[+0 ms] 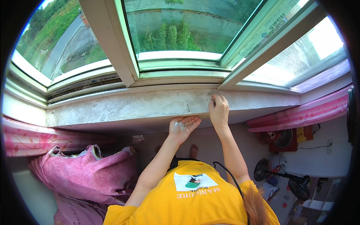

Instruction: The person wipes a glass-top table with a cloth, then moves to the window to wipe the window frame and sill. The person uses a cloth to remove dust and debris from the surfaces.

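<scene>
My left hand [184, 126] is palm up just below the front edge of the windowsill [135, 102], with its fingers spread. Small pale flakes [181, 125] and a thin stick-like piece [190, 121] lie in the palm. To the right, my right hand [219, 105] is over the worn, stained sill, its fingertips bent down against the surface near the window frame. Something small and pale shows at those fingertips, too small to identify. The sill's paint looks patchy and flaking.
Above the sill stand the window frame [182, 75] and glass panes. Pink floral curtains [303, 108] hang at both sides. A pink cloth with metal rings [90, 168] is at the lower left. Black fans [298, 187] and a red-framed appliance [282, 140] are at the right.
</scene>
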The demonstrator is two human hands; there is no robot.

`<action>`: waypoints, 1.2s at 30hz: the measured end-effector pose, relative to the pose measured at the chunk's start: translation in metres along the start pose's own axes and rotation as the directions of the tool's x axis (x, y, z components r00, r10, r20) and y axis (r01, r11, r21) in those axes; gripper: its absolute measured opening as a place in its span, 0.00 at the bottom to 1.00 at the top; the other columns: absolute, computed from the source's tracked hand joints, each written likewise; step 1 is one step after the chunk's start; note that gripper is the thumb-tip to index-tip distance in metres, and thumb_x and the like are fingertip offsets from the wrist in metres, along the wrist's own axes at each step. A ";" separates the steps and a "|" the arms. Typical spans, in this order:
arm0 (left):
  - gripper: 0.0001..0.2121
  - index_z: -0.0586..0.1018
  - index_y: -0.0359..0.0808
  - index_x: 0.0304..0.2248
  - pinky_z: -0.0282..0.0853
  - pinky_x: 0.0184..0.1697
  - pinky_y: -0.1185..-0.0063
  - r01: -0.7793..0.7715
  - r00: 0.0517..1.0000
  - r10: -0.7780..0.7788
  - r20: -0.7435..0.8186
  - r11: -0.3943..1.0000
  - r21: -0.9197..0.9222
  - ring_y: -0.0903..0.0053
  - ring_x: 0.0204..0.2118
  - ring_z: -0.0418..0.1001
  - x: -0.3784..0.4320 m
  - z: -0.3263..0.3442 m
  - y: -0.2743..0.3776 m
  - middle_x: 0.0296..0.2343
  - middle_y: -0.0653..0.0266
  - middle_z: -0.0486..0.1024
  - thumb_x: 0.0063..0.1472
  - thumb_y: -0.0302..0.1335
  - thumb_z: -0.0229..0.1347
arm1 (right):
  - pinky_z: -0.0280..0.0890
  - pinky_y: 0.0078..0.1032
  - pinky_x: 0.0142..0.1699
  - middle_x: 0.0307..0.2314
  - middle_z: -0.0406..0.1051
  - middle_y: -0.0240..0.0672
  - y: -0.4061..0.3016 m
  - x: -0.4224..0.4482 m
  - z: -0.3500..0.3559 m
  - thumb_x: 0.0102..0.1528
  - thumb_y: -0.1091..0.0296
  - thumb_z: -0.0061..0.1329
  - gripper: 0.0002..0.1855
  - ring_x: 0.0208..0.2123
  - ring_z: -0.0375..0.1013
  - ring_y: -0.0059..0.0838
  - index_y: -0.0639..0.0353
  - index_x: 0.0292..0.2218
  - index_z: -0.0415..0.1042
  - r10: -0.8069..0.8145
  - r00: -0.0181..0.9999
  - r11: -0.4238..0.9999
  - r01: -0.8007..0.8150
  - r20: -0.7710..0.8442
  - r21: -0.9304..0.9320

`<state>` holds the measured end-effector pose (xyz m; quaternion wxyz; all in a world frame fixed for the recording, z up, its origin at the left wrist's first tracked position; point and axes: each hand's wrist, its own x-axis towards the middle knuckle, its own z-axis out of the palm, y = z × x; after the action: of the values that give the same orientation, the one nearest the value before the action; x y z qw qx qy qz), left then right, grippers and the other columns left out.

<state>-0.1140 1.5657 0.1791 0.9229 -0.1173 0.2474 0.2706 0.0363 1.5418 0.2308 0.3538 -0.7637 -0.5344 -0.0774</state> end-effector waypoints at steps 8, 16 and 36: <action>0.20 0.64 0.19 0.39 0.59 0.49 0.66 -0.095 0.977 0.079 0.198 0.993 0.072 0.56 0.44 0.64 0.011 -0.022 -0.001 0.37 0.43 0.67 0.56 0.31 0.32 | 0.63 0.27 0.32 0.25 0.69 0.43 -0.047 -0.025 0.004 0.43 0.78 0.45 0.07 0.26 0.68 0.38 0.66 0.28 0.71 0.000 0.984 0.961 -0.049 0.180 0.271; 0.20 0.65 0.21 0.39 0.60 0.48 0.66 -0.121 0.992 0.113 0.061 0.982 0.146 0.56 0.43 0.65 0.014 -0.016 -0.006 0.35 0.44 0.68 0.55 0.30 0.32 | 0.62 0.26 0.35 0.28 0.68 0.39 -0.009 0.028 0.014 0.45 0.81 0.42 0.08 0.30 0.67 0.38 0.64 0.30 0.70 -0.281 0.945 0.930 0.226 0.166 0.290; 0.20 0.63 0.22 0.42 0.60 0.49 0.67 -0.077 0.996 0.072 0.058 0.993 0.092 0.58 0.43 0.64 0.007 -0.013 0.001 0.39 0.45 0.66 0.56 0.30 0.31 | 0.63 0.25 0.34 0.27 0.68 0.37 -0.035 0.019 0.007 0.44 0.82 0.43 0.09 0.30 0.68 0.35 0.63 0.29 0.71 -0.172 0.960 0.900 0.063 0.220 0.430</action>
<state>-0.1142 1.5651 0.1644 0.9230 -0.0572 0.2389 0.2960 0.0120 1.5670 0.2510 0.4332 -0.6396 -0.6244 0.1156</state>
